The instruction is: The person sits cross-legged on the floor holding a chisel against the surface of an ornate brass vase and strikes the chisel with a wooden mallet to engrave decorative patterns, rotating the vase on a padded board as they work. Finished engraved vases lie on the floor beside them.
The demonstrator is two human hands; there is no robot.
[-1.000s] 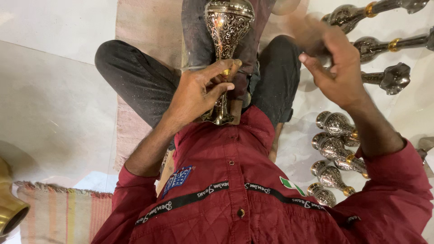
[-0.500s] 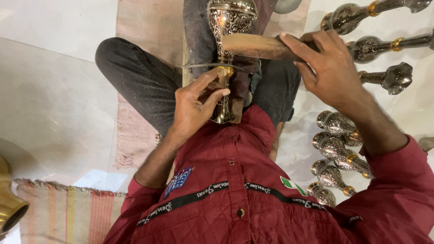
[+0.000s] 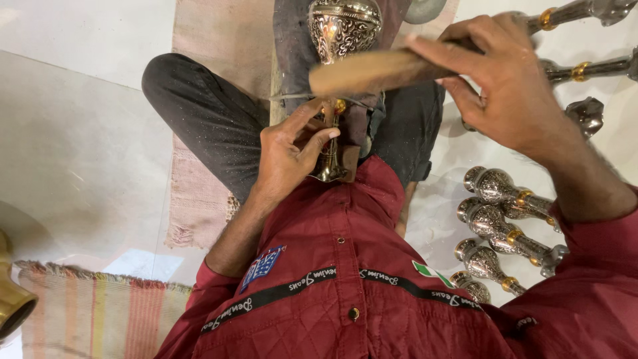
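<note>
An engraved metal stand (image 3: 342, 30) with a rounded silver top and a gold flared foot lies across my lap. My left hand (image 3: 289, 149) pinches its thin stem near the gold band, and a thin metal tool runs past the fingers. My right hand (image 3: 505, 86) grips a wooden handle (image 3: 372, 72) that lies level over the stand's stem. I sit cross-legged in dark trousers and a red shirt.
Several finished engraved metal pieces (image 3: 508, 219) lie on the white floor at my right, with several more (image 3: 585, 66) further up. A beige mat (image 3: 206, 119) lies under my legs. A striped rug (image 3: 100, 312) and a brass vessel (image 3: 13, 299) are at lower left.
My right hand has come down from above with the wooden handle and brought it over the stand. My left hand stays on the stem.
</note>
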